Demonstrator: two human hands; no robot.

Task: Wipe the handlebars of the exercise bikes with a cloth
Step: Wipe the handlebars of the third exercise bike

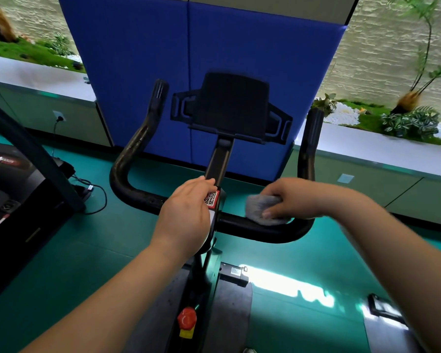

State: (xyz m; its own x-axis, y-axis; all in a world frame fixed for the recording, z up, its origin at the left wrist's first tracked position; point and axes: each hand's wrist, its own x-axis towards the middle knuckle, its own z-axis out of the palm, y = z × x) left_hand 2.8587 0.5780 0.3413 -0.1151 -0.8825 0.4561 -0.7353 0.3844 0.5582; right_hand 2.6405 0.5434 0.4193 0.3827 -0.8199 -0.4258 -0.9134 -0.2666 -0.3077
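Grey cloth [262, 207], bunched into a soft pad, sits under my right hand [293, 200] just right of the frame's centre. My fingers curl over the cloth and press it down onto the black handlebar [252, 224], on the horizontal stretch right of the central stem. My left hand [186, 212] is at the middle of the frame, resting on the bar's centre clamp beside a red-edged sticker [211, 198] with a code on it; its fingers lie fairly straight and I cannot tell whether they wrap around anything.

The handlebar is one continuous black tube. From the centre it runs out to both sides, then bends upward into two horns, one rising toward the upper left of the frame, the other toward the upper right. Between the horns, a black tablet holder [233, 108] stands on the stem, in front of a blue padded panel [163, 47].

To wipe well from here, I judge I should keep the cloth wrapped around the tube rather than only on top, so the underside gets cleaned too. I should slide outward toward the right bend with steady pressure, then follow the curve up the right horn to its tip. My left hand should brace the bike so it stays firm. The left side of the bar looks not yet covered by the cloth.
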